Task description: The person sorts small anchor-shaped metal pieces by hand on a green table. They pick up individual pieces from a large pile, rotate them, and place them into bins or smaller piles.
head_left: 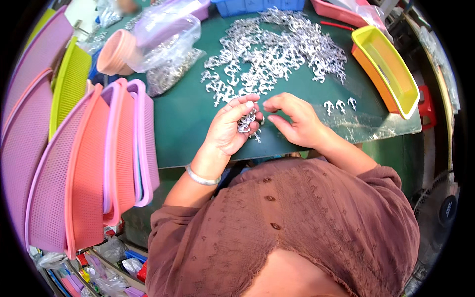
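Observation:
My left hand (231,126) is closed around a small bunch of silver anchor-shaped metal pieces (246,122), held just above the green table (188,123). My right hand (293,119) hovers right beside it, fingers curled toward the bunch, pinching near it; I cannot tell if it holds a piece. A big loose pile of the same silver anchor pieces (277,52) is spread over the table beyond both hands. Three single anchor pieces (340,105) lie in a row to the right of my right hand.
Stacked pink and purple mesh baskets (94,163) lean at the left. A clear bag of metal parts (168,44) and a peach cup (116,52) sit at the back left. A yellow and orange tray (388,69) stands at the right, and a blue bin (257,6) at the far edge.

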Motion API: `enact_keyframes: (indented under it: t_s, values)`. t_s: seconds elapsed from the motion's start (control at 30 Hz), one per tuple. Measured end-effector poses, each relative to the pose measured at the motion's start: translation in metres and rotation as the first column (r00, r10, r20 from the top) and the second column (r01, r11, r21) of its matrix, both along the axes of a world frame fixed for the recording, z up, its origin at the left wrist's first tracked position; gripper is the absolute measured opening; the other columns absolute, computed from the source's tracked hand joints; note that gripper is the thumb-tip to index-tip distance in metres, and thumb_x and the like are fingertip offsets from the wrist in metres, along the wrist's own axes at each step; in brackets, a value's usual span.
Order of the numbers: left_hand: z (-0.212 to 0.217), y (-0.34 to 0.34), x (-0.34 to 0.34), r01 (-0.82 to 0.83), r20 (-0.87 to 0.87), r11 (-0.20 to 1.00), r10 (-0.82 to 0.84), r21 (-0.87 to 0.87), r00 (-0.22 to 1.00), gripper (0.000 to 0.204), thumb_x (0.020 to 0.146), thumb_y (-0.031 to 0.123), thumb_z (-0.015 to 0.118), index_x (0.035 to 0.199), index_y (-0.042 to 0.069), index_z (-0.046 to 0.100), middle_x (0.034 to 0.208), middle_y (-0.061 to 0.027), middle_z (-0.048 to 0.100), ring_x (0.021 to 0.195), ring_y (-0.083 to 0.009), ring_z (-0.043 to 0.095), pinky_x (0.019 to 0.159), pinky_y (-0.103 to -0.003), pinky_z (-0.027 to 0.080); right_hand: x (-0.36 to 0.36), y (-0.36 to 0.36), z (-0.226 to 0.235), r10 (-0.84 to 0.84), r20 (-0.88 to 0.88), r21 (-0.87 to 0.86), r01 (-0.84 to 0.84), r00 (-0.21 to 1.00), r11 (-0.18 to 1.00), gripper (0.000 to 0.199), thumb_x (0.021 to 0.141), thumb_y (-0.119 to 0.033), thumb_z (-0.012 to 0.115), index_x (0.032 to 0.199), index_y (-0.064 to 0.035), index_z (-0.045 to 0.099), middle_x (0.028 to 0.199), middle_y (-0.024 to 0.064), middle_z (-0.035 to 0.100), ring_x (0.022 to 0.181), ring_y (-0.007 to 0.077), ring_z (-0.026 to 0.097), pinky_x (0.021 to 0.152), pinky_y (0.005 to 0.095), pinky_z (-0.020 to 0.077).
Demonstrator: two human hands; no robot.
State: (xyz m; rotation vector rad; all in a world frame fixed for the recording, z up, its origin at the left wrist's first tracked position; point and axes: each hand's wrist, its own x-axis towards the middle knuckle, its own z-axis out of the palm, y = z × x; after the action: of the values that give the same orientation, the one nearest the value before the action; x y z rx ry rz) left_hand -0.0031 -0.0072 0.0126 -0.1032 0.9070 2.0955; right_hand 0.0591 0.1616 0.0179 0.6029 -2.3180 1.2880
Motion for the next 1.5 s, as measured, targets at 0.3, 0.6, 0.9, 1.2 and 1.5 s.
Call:
enact_keyframes:
  t_s: [0.3, 0.6, 0.9, 1.2, 1.5]
  values:
    - [0.088, -0.005, -0.137, -0.689, -0.812, 0.724, 0.419, 0.029, 0.406, 0.016, 0.075, 0.004, 0.052, 0.09, -0.001, 0.053, 0.066, -0.0053, 0.053, 0.054, -0.0116, 0.05, 0.052, -0.024, 0.042, -0.004, 0.013, -0.008, -0.07, 0.0, -0.004, 0.07, 0.998, 0.998, 0.017, 0.071, 0.003, 0.056, 0.087, -0.0023, 0.054, 0.082, 0.0105, 0.056, 0.075, 0.0249, 0.056, 0.064, 0.0313, 0.0447]
    - [0.084, -0.054, -0.204, -0.987, -0.679, 0.134, -0.733, -0.091, -0.037, 0.032, 0.074, 0.026, 0.054, 0.1, 0.01, 0.061, 0.079, -0.0141, 0.061, 0.073, -0.0282, 0.056, 0.073, -0.036, 0.044, -0.007, 0.02, -0.009, -0.073, 0.068, 0.155, 0.062, 0.995, 0.986, 0.013, 0.071, -0.005, 0.057, 0.084, -0.0022, 0.056, 0.081, 0.0106, 0.055, 0.079, 0.0285, 0.053, 0.07, 0.0351, 0.0436]
    - [0.044, -0.015, -0.071, -0.621, -0.88, 0.628, -0.273, -0.469, 0.388, 0.023, 0.08, 0.012, 0.057, 0.101, 0.004, 0.059, 0.076, 0.0032, 0.053, 0.067, -0.0043, 0.046, 0.06, -0.018, 0.038, -0.015, 0.001, -0.018, -0.076, 0.177, 0.454, -0.013, 0.981, 0.891, 0.02, 0.066, -0.017, 0.066, 0.08, -0.0042, 0.06, 0.079, 0.0104, 0.052, 0.08, 0.0281, 0.051, 0.071, 0.0364, 0.0418]
    - [-0.005, -0.017, -0.014, -0.45, -0.685, 0.563, -0.708, -0.694, 0.17, 0.019, 0.07, 0.005, 0.061, 0.088, 0.002, 0.06, 0.076, -0.0063, 0.051, 0.064, -0.0145, 0.049, 0.06, -0.025, 0.042, -0.014, 0.014, -0.019, -0.09, 0.252, 0.352, -0.005, 0.963, 0.936, 0.021, 0.067, -0.009, 0.064, 0.085, -0.0015, 0.055, 0.079, 0.0106, 0.053, 0.075, 0.0256, 0.053, 0.066, 0.0334, 0.0439]
    - [-0.004, -0.009, -0.012, -0.38, -0.755, 0.652, -0.563, -0.656, 0.337, 0.013, 0.076, 0.008, 0.058, 0.087, 0.001, 0.059, 0.076, -0.0009, 0.055, 0.063, -0.0063, 0.047, 0.057, -0.02, 0.039, -0.015, 0.024, -0.013, -0.003, 0.408, 0.024, -0.007, 0.913, 1.0, 0.018, 0.077, 0.0, 0.053, 0.095, 0.0, 0.052, 0.074, 0.0039, 0.056, 0.068, 0.0089, 0.051, 0.062, 0.0233, 0.0429]
